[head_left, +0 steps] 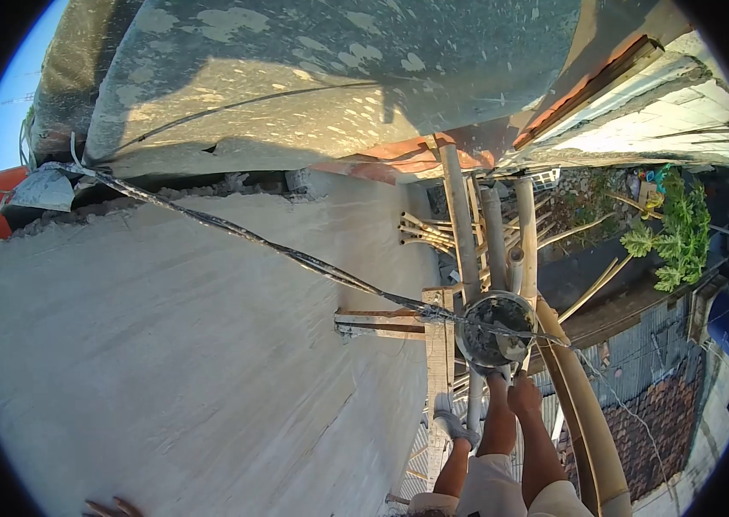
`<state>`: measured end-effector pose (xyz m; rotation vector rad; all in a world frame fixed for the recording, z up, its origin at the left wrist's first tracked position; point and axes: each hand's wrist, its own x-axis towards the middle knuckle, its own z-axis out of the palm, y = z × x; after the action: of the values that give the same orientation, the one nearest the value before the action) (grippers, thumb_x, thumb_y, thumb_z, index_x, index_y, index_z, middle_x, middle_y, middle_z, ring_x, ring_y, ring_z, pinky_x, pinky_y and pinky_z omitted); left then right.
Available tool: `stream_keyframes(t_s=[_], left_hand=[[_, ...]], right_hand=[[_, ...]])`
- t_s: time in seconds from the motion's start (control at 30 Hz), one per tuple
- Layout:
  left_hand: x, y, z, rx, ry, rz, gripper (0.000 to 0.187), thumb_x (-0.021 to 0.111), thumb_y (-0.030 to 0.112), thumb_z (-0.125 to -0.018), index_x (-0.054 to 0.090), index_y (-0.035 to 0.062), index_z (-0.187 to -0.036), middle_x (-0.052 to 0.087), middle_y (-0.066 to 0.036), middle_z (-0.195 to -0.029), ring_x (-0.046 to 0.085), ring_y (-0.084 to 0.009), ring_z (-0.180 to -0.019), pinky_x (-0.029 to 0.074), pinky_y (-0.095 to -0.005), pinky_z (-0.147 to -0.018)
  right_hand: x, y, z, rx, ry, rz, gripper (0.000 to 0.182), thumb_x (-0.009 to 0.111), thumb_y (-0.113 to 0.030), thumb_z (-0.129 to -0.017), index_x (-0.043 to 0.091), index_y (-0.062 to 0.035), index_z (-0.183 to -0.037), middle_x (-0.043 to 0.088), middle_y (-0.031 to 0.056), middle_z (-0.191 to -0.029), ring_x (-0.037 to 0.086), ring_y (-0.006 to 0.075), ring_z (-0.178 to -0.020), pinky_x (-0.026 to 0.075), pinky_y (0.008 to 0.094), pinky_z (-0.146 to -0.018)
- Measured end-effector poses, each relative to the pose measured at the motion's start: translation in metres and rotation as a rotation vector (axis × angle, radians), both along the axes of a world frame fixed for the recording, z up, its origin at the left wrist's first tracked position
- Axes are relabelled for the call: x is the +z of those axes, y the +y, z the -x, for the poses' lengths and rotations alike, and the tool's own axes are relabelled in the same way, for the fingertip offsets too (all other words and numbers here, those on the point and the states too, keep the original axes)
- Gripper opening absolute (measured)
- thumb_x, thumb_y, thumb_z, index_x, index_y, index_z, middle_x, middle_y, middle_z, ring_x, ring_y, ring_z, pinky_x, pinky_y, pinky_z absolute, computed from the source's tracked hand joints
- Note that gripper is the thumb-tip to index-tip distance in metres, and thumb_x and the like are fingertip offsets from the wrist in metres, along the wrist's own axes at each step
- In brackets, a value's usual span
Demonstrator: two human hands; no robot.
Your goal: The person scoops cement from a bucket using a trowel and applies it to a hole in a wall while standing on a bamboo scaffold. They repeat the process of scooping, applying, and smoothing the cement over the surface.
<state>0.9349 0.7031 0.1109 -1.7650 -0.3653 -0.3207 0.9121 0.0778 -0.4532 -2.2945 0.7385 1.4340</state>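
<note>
My right hand (524, 395) is closed in a fist at the near rim of a round dark bucket (473, 346). It appears to grip a trowel (514, 349), whose pale blade lies inside the bucket over wet grey mortar (487, 329). The handle is mostly hidden by my fingers. At the bottom left edge, my left hand (115, 508) shows only its fingers, spread apart against the smooth grey plastered wall (209, 345). Nothing is seen in them.
My shod foot (457, 427) stands on a narrow plank (439, 370) of bamboo scaffolding (461, 224). Twisted cables (295, 256) cross above the bucket. A thick curved pole (584, 405) runs at right. Far below lie a tiled roof (653, 422) and a green plant (675, 233).
</note>
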Motion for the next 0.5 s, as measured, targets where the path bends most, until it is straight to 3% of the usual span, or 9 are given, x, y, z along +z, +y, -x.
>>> stream_keyframes(t_s=[0.13, 0.2, 0.3, 0.5], left_hand=[[-0.003, -0.004, -0.003, 0.004, -0.007, 0.009, 0.086, 0.042, 0.062, -0.088, 0.024, 0.0044, -0.149, 0.009, -0.04, -0.148, 0.013, -0.0605, -0.135, 0.015, -0.0761, -0.099], [-0.003, -0.002, -0.002, -0.007, -0.029, 0.013, 0.086, 0.041, 0.063, -0.088, 0.024, 0.005, -0.149, 0.01, -0.04, -0.148, 0.014, -0.0605, -0.134, 0.015, -0.0757, -0.099], [-0.002, 0.003, 0.002, -0.01, -0.021, -0.005, 0.086, 0.039, 0.064, -0.088, 0.025, 0.0056, -0.149, 0.01, -0.039, -0.149, 0.014, -0.0595, -0.135, 0.015, -0.0753, -0.1], [-0.004, -0.003, -0.001, -0.002, -0.022, 0.013, 0.086, 0.039, 0.065, -0.088, 0.022, 0.0069, -0.15, 0.008, -0.037, -0.15, 0.011, -0.0578, -0.137, 0.013, -0.0748, -0.101]], right_hand=[[-0.024, -0.006, -0.022, 0.115, 0.012, -0.04, 0.051, 0.055, -0.02, -0.084, 0.045, 0.0, -0.129, 0.064, 0.0268, -0.102, 0.063, 0.041, -0.096, 0.051, 0.0494, -0.084], [-0.044, -0.001, -0.036, 0.18, 0.006, -0.029, 0.043, 0.051, -0.02, -0.088, 0.048, -0.0006, -0.126, 0.065, 0.0251, -0.103, 0.063, 0.0398, -0.098, 0.051, 0.0486, -0.084], [-0.091, 0.01, -0.04, 0.097, 0.053, 0.045, 0.031, 0.041, -0.022, -0.095, 0.055, -0.0015, -0.114, 0.065, 0.02, -0.111, 0.063, 0.0356, -0.106, 0.051, 0.0476, -0.087], [-0.11, -0.006, -0.003, 0.125, 0.097, 0.038, 0.028, 0.044, -0.022, -0.093, 0.055, -0.0048, -0.113, 0.064, 0.0209, -0.111, 0.064, 0.0347, -0.104, 0.052, 0.0448, -0.087]])
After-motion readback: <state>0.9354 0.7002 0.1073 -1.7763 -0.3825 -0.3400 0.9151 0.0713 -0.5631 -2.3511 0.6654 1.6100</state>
